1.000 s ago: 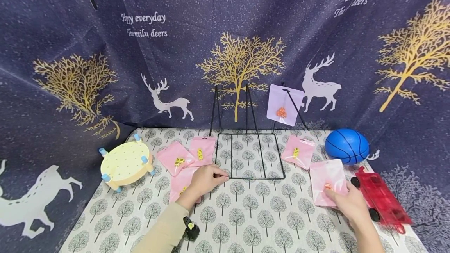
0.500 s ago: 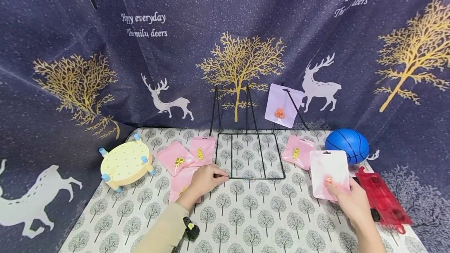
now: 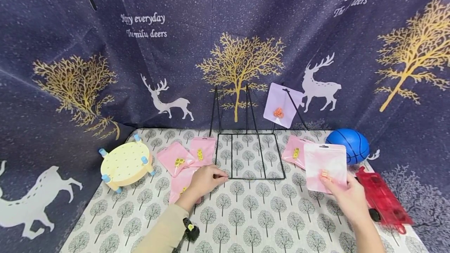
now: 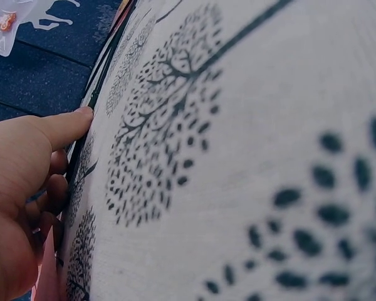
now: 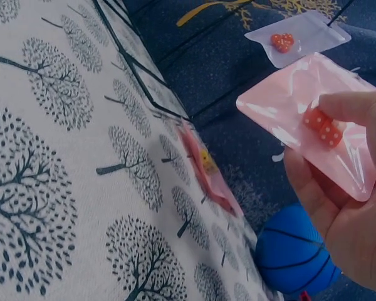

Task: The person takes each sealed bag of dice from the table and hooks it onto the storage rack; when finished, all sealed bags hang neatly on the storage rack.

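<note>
Right hand (image 3: 346, 196): clamped on 1 pink bag (image 3: 327, 161), thumb on the front face over the red dice (image 5: 329, 135), fingers behind. The bag is raised clear of the counter (image 3: 246, 214), hanger slot at the top, near the right side of the rack (image 3: 231, 155). Left hand (image 3: 207, 180): holds the near left corner of the rack, thumb tip at the wire, other fingers curled. The 2 hands are well apart.

The black wire rack stands on the counter. 1 lilac bag (image 3: 281, 100) with orange dice hangs on its right arm, tilted. To the left of the rack lie 3 flat bags (image 3: 172, 155) with yellow dice; the nearest is partly hidden by the left arm. To the right lies 1 spare bag (image 3: 290, 149), also with yellow dice, partly covered in the head view by the raised bag.

At the right edge: blue ball (image 3: 346, 145), red car (image 3: 383, 196). At the left: yellow stool (image 3: 126, 163), tilted.
</note>
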